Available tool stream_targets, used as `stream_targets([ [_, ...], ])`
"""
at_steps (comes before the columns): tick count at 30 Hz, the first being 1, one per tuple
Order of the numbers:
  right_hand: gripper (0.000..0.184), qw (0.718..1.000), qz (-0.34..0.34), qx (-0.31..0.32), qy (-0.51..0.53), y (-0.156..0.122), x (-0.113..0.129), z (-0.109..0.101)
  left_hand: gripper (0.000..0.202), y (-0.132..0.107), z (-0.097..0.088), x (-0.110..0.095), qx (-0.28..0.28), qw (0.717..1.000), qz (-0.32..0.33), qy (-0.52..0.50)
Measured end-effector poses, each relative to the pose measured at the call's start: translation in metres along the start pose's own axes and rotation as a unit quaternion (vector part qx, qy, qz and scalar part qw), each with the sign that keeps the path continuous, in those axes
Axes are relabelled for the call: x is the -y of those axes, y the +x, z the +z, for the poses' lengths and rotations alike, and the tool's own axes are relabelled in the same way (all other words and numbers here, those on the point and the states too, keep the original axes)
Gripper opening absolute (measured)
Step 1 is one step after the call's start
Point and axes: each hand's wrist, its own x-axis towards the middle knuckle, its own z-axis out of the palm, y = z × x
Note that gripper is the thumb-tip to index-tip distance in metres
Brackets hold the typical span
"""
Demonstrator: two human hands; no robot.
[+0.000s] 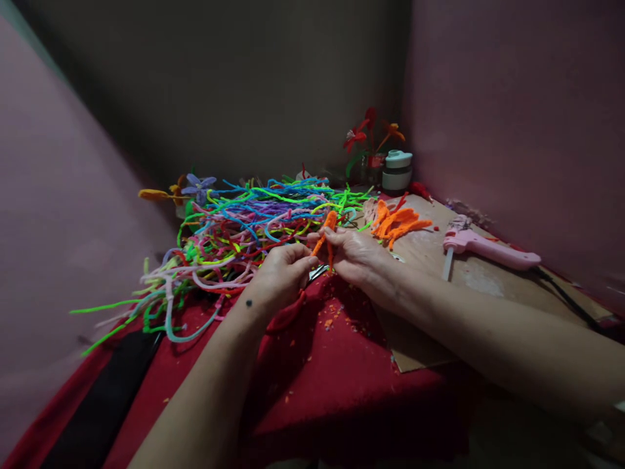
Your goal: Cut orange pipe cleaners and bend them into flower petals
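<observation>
Between my two hands, over the red cloth, is a bent orange pipe cleaner (331, 220), its loop pointing up and away from me. My right hand (359, 257) pinches it between thumb and fingertips. My left hand (284, 272) is closed at its lower left end, fingers pressed together. Below the hands the metal blades of scissors (318, 273) show, and red handles (287, 315) lie partly hidden under my left hand. A bunch of orange petal-like pipe cleaner pieces (398, 223) lies beyond my right hand.
A big tangle of coloured pipe cleaners (254, 215) covers the back left. On a cardboard sheet (430, 326) at the right rests a pink glue gun (493, 249) with a cord. Pipe cleaner flowers (359, 135) and a lidded jar (396, 172) stand behind. Orange scraps litter the red cloth (312, 391).
</observation>
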Motion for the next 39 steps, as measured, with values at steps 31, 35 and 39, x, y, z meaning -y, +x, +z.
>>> stream_targets([
  [31, 0.008, 0.994, -0.059, 0.048, -0.077, 0.016, -0.008, -0.013, 0.026, 0.005, 0.003, 0.012, 0.060, 0.998, 0.015, 0.011],
  [35, 0.010, 0.993, -0.064, 0.033, -0.092, 0.024, -0.004, -0.017, 0.029, 0.011, -0.004, 0.021, -0.073, 0.973, 0.183, 0.119],
  [39, 0.013, 0.993, -0.061, 0.018, -0.103, 0.031, -0.004, -0.020, 0.020, 0.008, -0.003, 0.022, -0.108, 0.879, 0.410, 0.219],
])
